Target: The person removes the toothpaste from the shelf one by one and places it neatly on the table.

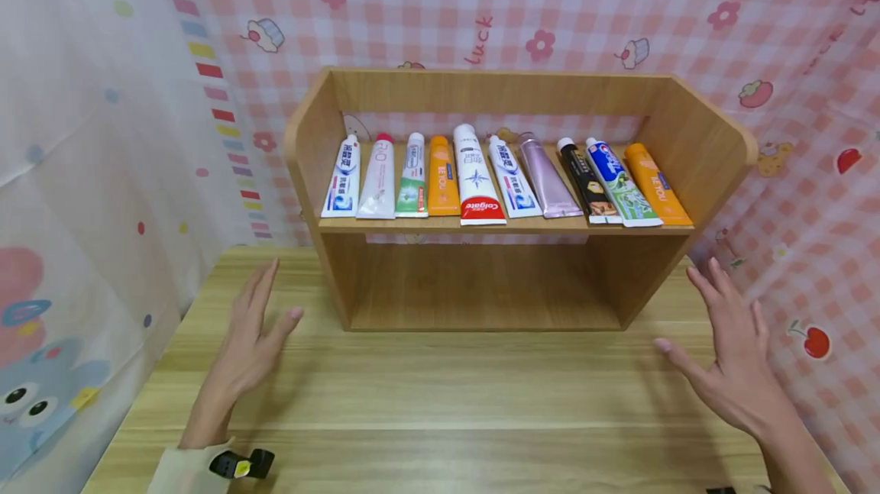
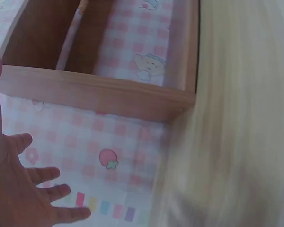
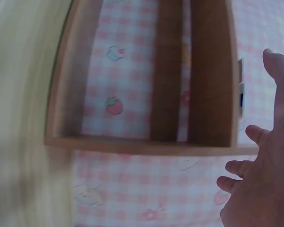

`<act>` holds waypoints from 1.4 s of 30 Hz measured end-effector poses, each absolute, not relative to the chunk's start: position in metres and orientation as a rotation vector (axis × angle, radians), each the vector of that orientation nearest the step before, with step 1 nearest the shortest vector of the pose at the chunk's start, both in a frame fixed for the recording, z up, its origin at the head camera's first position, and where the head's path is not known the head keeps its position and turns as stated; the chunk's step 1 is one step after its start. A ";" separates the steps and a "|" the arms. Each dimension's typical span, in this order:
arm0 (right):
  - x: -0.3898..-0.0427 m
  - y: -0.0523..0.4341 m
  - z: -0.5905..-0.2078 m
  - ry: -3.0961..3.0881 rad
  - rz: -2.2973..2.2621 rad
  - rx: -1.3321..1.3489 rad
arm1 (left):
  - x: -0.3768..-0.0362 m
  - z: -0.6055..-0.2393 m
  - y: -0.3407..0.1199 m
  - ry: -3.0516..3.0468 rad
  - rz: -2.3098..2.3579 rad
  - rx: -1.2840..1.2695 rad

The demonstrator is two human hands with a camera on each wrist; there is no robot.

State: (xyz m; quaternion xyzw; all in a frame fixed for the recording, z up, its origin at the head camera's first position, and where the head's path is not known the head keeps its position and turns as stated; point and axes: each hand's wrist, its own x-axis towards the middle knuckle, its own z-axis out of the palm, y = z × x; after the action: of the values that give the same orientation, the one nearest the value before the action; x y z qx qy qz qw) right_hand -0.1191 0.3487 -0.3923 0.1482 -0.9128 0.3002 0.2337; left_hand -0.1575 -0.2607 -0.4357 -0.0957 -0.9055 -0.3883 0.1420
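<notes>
A wooden two-tier shelf stands on the table, with a row of tubes leaning back on its upper board. Among them are a white and red Colgate toothpaste tube, a mauve metallic tube, a black tube and orange tubes at the middle left and far right. My left hand hovers off the shelf's left side, fingers spread and holding nothing. On the other side, my right hand is held with fingers apart, also bare. Both wrist views show the shelf's end panels near the fingers.
Bare wood shows on the shelf's lower board. The wood-grain table extends in front of it. Pink checked cloth hangs behind and to the right, and a white printed curtain hangs on the left.
</notes>
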 end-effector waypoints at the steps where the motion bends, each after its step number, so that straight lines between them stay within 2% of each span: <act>1: -0.118 0.347 -0.389 -2.495 0.830 0.422 | -0.158 -0.434 -0.260 -2.591 -1.163 -0.293; 11: -0.115 0.327 -0.358 -2.443 0.851 0.544 | -0.169 -0.414 -0.256 -2.444 -1.505 -0.352; 22: -0.127 0.309 -0.331 -2.346 0.941 0.693 | -0.187 -0.389 -0.243 -2.263 -1.772 -0.412; 42: -0.162 0.290 -0.302 -2.353 1.204 0.799 | -0.213 -0.357 -0.228 -2.216 -1.943 -0.292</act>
State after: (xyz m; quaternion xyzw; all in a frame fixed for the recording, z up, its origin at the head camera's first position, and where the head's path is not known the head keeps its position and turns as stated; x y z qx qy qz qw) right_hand -0.1625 0.2898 -0.3016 0.2841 -0.8369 0.4281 0.1889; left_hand -0.2132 -0.2278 -0.3569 -0.0982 -0.7452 -0.6534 0.0898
